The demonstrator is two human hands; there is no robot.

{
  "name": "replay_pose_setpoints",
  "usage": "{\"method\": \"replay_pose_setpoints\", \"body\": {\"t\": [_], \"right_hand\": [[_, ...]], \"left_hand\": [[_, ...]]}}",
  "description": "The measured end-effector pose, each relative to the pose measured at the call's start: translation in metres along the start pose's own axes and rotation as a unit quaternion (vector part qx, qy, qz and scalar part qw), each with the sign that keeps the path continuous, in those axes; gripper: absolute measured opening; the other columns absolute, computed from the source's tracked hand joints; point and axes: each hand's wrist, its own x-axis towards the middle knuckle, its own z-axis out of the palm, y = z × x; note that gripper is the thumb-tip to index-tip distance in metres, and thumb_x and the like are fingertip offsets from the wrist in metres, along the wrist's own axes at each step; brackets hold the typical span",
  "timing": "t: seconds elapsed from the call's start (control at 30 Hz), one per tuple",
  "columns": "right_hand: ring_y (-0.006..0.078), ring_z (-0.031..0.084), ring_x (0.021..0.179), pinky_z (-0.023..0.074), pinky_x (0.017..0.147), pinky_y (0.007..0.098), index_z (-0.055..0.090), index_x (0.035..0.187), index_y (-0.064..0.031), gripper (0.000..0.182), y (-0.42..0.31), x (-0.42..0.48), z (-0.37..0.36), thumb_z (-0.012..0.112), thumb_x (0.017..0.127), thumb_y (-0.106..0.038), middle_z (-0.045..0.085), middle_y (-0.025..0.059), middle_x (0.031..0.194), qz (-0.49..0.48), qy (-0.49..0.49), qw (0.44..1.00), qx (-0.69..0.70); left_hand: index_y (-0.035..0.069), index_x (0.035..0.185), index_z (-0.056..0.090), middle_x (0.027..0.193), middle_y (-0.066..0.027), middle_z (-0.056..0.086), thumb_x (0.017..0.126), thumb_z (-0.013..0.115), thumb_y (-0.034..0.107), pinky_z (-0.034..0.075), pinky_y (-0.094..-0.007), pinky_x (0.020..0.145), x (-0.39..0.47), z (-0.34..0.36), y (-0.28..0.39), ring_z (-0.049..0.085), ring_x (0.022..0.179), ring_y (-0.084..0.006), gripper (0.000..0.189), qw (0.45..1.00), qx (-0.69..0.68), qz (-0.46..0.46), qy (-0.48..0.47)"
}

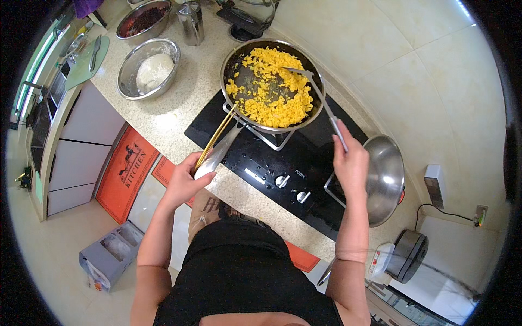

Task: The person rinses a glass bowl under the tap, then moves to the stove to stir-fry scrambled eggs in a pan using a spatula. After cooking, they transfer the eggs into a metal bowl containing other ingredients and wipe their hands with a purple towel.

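Chopped scrambled egg [277, 110] lies in a frying pan [225, 69] on the far burner of a black gas hob [261, 163]. The egg forms a ring around a barer middle. My left hand [188, 179] grips the pan's metal handle [222, 153] together with a pair of golden chopsticks [215, 136], whose tips reach the pan's near rim. In my right hand [350, 161] is the handle of a metal spatula [324, 100]. Its blade rests among the egg at the pan's right side.
Left of the pan, a steel bowl [122, 87] holds white dough [155, 71]. Behind it stand a bowl of dark red filling [144, 20] and a steel canister [191, 24]. A knife [95, 53] lies on a green cutting board [79, 75]. A steel wok [383, 179] sits at right.
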Motion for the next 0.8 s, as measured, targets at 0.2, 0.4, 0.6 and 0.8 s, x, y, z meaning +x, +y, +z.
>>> {"method": "replay_pose_setpoints", "body": {"t": [0.2, 0.4, 0.6, 0.8], "right_hand": [[0.0315, 0.059, 0.057, 0.0464, 0.055, 0.0403, 0.064, 0.122, -0.0117, 0.034, -0.011, -0.024, -0.031, 0.062, 0.089, -0.009, 0.059, 0.018, 0.068, 0.012, -0.023, 1.0, 0.0], [0.0308, 0.059, 0.056, 0.0469, 0.055, 0.041, 0.064, 0.122, -0.0121, 0.033, -0.009, -0.04, -0.03, 0.062, 0.089, -0.009, 0.058, 0.0173, 0.067, 0.015, -0.024, 1.0, 0.013], [0.0319, 0.06, 0.056, 0.048, 0.055, 0.0407, 0.064, 0.122, -0.0145, 0.034, 0.002, -0.031, -0.007, 0.063, 0.089, -0.011, 0.059, 0.0169, 0.067, 0.013, 0.019, 1.0, -0.001], [0.0329, 0.062, 0.06, 0.0496, 0.058, 0.0403, 0.065, 0.12, -0.0121, 0.03, 0.004, -0.023, 0.007, 0.061, 0.09, -0.013, 0.062, 0.0189, 0.07, 0.044, 0.036, 0.998, 0.033]], "left_hand": [[0.003, 0.129, 0.051, 0.109, -0.0023, 0.059, 0.083, 0.071, 0.008, 0.044, -0.024, 0.086, -0.007, -0.005, 0.0, 0.054, 0.098, -0.0077, 0.051, 1.0, 0.016, -0.001, 0.019], [0.004, 0.131, 0.051, 0.11, -0.0003, 0.058, 0.083, 0.07, 0.007, 0.044, -0.0231, 0.086, -0.002, -0.003, -0.003, 0.054, 0.097, -0.0068, 0.052, 1.0, -0.003, 0.009, 0.009], [0.004, 0.132, 0.05, 0.111, 0.0007, 0.058, 0.083, 0.07, 0.007, 0.042, -0.0231, 0.087, -0.003, -0.003, 0.0, 0.053, 0.099, -0.0068, 0.053, 1.0, 0.005, -0.011, 0.006], [0.004, 0.132, 0.05, 0.111, 0.0002, 0.058, 0.083, 0.07, 0.007, 0.042, -0.0237, 0.088, -0.003, -0.005, -0.002, 0.053, 0.099, -0.0074, 0.053, 1.0, 0.008, 0.001, 0.004]]}}
